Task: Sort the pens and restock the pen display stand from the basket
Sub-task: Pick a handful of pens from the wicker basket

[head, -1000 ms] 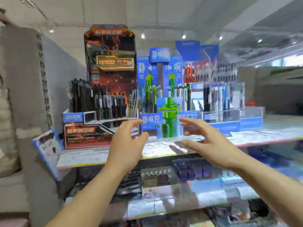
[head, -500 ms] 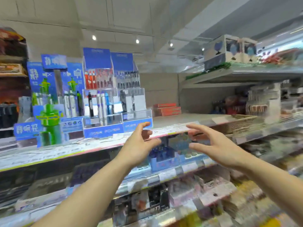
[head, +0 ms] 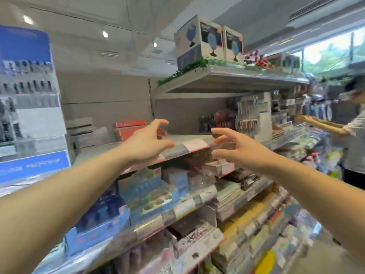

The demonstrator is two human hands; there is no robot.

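We stand in a shop aisle before a grey metal shelving unit, whose top shelf carries two boxed globes above a trim of green leaves. Left of that unit we see a plain pale wall and, above it, a white ceiling with small round spotlights; right of the unit a window shows green trees. Below the top shelf run lower shelves crowded with blurred stationery, and beyond the unit's right end another shopper stands.
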